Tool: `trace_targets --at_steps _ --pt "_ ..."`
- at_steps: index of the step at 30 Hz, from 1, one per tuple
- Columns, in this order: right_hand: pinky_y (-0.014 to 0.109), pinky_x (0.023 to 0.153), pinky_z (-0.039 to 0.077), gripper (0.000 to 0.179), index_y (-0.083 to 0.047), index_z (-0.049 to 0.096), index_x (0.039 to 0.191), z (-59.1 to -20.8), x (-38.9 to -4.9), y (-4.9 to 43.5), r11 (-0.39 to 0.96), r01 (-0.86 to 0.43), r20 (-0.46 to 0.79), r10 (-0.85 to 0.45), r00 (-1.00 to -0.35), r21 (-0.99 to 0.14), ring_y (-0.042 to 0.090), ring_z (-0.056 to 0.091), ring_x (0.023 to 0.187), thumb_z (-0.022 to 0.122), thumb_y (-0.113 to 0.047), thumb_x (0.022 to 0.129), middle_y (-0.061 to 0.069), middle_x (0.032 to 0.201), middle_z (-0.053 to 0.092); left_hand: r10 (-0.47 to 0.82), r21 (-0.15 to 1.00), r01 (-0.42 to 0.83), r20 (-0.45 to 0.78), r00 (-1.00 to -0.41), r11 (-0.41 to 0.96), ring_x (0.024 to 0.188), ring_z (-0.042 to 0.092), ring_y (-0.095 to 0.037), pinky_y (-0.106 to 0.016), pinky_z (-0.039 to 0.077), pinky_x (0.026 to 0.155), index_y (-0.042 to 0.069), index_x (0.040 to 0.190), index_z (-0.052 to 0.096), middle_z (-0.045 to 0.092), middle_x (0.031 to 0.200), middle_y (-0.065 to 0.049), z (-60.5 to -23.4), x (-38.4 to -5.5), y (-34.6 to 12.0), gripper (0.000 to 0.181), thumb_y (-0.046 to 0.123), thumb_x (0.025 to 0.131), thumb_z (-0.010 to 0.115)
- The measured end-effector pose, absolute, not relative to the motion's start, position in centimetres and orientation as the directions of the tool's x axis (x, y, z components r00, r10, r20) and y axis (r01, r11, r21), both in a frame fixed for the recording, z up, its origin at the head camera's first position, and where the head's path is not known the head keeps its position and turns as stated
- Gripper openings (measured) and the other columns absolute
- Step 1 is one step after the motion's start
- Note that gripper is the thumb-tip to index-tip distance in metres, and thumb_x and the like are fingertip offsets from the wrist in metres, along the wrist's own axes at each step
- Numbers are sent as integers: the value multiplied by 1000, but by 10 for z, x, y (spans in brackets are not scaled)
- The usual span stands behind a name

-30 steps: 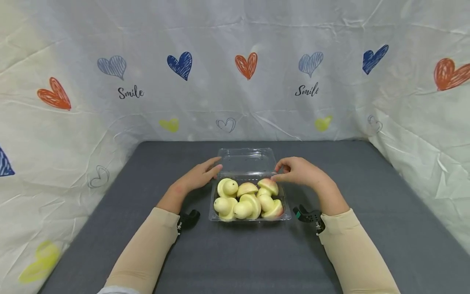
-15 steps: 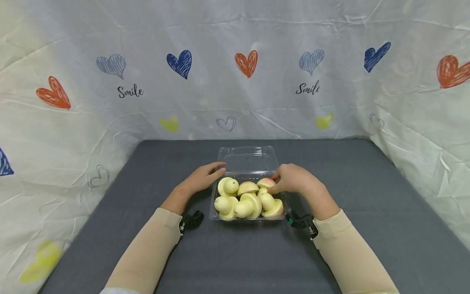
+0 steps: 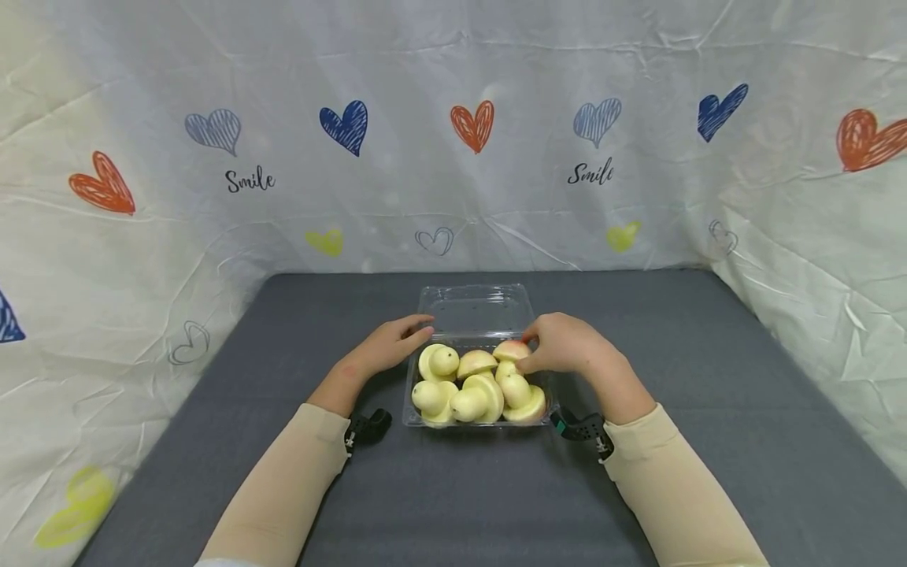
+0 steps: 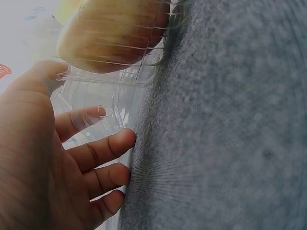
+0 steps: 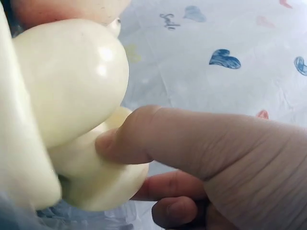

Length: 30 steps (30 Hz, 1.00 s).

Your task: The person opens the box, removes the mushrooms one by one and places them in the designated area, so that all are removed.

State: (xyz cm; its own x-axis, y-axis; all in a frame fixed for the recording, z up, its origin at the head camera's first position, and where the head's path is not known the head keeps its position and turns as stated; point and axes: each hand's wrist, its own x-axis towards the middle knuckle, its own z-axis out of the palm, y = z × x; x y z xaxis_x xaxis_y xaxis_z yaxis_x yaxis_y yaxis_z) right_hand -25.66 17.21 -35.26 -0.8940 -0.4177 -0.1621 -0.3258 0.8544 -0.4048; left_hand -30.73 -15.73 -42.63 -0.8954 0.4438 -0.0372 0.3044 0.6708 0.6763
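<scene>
A clear plastic clamshell box sits mid-table, holding several cream mushrooms with rounded, partly pinkish caps. Its lid lies folded back on the far side. With thumb and fingers my right hand pinches the back-right mushroom, still inside the box. In the right wrist view the thumb presses that mushroom's pale stem, and the fingers reach round the far side. My left hand is at the box's back-left corner, fingers loosely extended. The left wrist view has its thumb at the box rim.
A dark grey cloth covers the table. Behind it and at both sides hangs a pale curtain printed with hearts and "Smile". Black wrist straps with cameras sit on both wrists beside the box.
My right hand has moved left and inward from the box's right edge, and now grips the back-right mushroom. My left hand has shifted slightly right along the box's corner.
</scene>
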Motion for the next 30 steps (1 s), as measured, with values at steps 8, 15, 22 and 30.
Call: trace_targets --at_steps 8,15,22,30 --pt "33 62 42 45 -6 75 121 -343 -254 178 838 -335 -86 -408 -909 -430 18 51 73 76 -31 83 1 91 64 448 665 312 -39 -893 679 133 53 -35 -56 49 103 20 158 43 53 149 -14 -424 -307 -158 64 58 107 44" --pt "32 63 36 35 -7 75 112 -339 -254 184 809 -365 -7 -414 -910 -460 18 46 72 74 -26 82 4 81 52 446 655 315 -36 -894 687 133 52 -36 -57 49 103 18 158 43 52 149 -15 -423 -307 -156 61 53 109 45" --pt "34 64 36 34 -4 71 112 -332 -252 191 800 -366 36 -398 -917 -475 20 46 77 72 -20 82 5 85 51 439 650 312 -37 -898 693 134 52 -35 -56 49 103 18 158 44 52 149 -14 -425 -308 -156 58 50 109 46" --pt "34 63 38 37 -2 70 115 -328 -252 200 802 -350 48 -375 -926 -484 21 46 76 69 -15 80 6 89 53 443 647 319 -33 -896 692 135 51 -35 -56 48 105 19 157 45 52 150 -13 -427 -310 -158 62 56 108 45"
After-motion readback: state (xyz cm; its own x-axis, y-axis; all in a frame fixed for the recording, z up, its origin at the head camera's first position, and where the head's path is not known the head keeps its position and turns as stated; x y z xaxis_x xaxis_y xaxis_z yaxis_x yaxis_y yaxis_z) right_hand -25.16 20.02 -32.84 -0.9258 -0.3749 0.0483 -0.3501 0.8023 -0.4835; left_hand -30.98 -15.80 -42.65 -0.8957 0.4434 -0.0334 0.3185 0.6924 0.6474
